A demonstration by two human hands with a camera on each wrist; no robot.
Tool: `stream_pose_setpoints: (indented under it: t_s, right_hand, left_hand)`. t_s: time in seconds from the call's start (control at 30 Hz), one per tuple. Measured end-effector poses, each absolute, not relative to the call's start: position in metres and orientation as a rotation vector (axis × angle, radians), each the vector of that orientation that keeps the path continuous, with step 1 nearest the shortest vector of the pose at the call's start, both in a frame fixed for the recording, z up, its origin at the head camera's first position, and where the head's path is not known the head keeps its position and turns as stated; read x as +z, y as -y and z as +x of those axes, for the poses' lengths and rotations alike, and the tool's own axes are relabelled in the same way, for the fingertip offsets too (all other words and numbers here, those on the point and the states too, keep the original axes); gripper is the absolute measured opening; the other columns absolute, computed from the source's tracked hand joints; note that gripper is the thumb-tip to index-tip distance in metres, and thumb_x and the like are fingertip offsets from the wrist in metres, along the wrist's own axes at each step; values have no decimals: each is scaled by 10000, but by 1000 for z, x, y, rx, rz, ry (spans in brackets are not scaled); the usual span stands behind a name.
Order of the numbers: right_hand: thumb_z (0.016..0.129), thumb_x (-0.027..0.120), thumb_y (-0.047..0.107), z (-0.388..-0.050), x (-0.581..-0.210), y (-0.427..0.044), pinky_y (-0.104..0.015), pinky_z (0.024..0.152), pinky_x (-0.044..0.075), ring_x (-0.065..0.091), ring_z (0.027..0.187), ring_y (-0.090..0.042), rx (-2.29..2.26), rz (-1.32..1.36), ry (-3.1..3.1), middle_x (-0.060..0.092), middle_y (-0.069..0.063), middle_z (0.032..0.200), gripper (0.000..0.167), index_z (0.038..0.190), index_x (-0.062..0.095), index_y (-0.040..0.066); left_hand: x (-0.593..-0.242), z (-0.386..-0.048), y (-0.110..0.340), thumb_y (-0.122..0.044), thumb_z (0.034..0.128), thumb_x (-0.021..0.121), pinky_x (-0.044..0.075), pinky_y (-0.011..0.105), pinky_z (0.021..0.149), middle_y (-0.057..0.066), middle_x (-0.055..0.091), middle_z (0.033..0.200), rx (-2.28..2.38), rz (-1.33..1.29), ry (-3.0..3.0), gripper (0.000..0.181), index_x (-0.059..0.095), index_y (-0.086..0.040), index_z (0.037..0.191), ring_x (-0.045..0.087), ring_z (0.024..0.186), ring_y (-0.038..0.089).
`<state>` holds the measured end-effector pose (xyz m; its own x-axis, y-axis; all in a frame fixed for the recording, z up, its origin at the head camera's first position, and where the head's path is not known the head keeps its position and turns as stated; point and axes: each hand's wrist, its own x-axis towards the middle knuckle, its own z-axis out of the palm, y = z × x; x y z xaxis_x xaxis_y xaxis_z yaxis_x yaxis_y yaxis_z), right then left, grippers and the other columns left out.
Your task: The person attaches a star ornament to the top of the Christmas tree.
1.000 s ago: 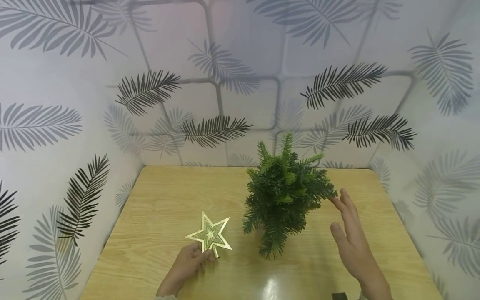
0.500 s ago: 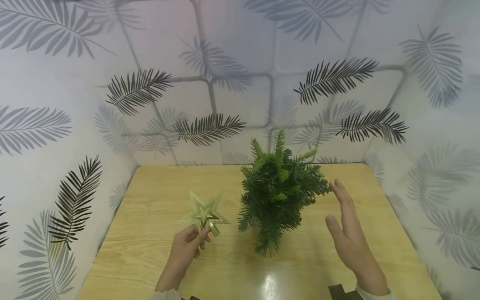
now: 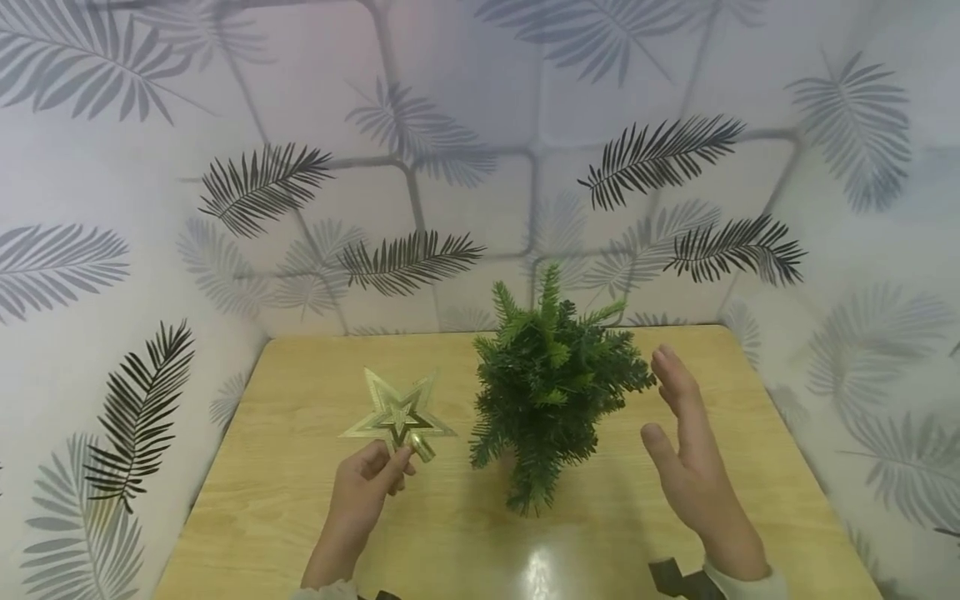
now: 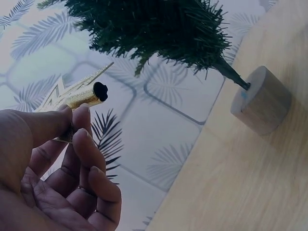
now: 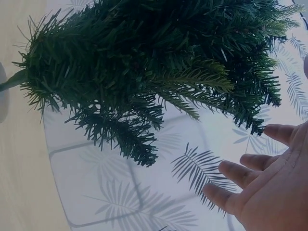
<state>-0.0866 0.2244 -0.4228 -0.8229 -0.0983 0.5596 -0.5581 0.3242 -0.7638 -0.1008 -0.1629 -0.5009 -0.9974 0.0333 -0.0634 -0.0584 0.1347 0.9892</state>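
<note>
A small green artificial tree (image 3: pixel 543 392) stands upright on the table; its round wooden base (image 4: pixel 262 101) shows in the left wrist view. Left of the tree, my left hand (image 3: pixel 358 492) pinches a gold star (image 3: pixel 399 414) near its short tube (image 4: pixel 85 97) between thumb and fingers. The tube's dark open end faces the tree side. My right hand (image 3: pixel 697 467) is at the tree's right, fingers extended and thumb apart. In the right wrist view, a fingertip of that hand (image 5: pixel 274 178) meets or nearly meets a branch tip (image 5: pixel 257 127); contact is unclear.
The wooden table (image 3: pixel 300 400) has a straight back edge close to a pale wall covering (image 3: pixel 480 208) printed with feather-like leaves. This covering also rises at both sides. Dark straps or devices show at both wrists, low in the head view.
The left hand has raised the star and moved it away from the near edge, tilting it. The right hand stays beside the tree. The head view has shifted slightly.
</note>
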Motion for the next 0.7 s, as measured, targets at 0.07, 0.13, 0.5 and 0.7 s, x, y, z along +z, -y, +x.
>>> stream_pose_setpoints:
  t_s: [0.07,0.13,0.5,0.7]
  right_hand:
    - [1103,487,163,-87,-422,-223,-308,1221,215,249,1538,-254,1509,587,2183,168,-92,1707,590,1631,243,62]
    - [1099,493,160,-88,-421,-221,-306,1221,208,246,1539,-253,1511,589,2182,165,-92,1707,589,1625,252,50]
    - [1097,526,252,-93,-413,-216,-293,1217,228,210,1543,-344,1530,614,2141,187,-94,1700,602,1623,290,79]
    - [1082,554,236,-96,-405,-211,-312,1222,219,185,1553,-338,1520,633,2129,183,-87,1703,606,1617,312,85]
  left_hand:
    - [-497,-99,163,-204,1037,652,496,292,790,39,670,812,2020,-35,-2331,316,584,27,833,566,733,157]
    - [-492,-99,162,-203,1039,649,500,309,822,41,661,802,2025,-47,-2339,315,593,33,838,572,747,162]
    - [-470,-106,156,-184,1047,638,467,372,910,76,669,827,2075,27,-2358,300,597,42,854,596,790,173]
    - [-461,-106,152,-196,1044,647,441,408,944,111,661,832,2091,77,-2377,286,613,35,880,599,789,180]
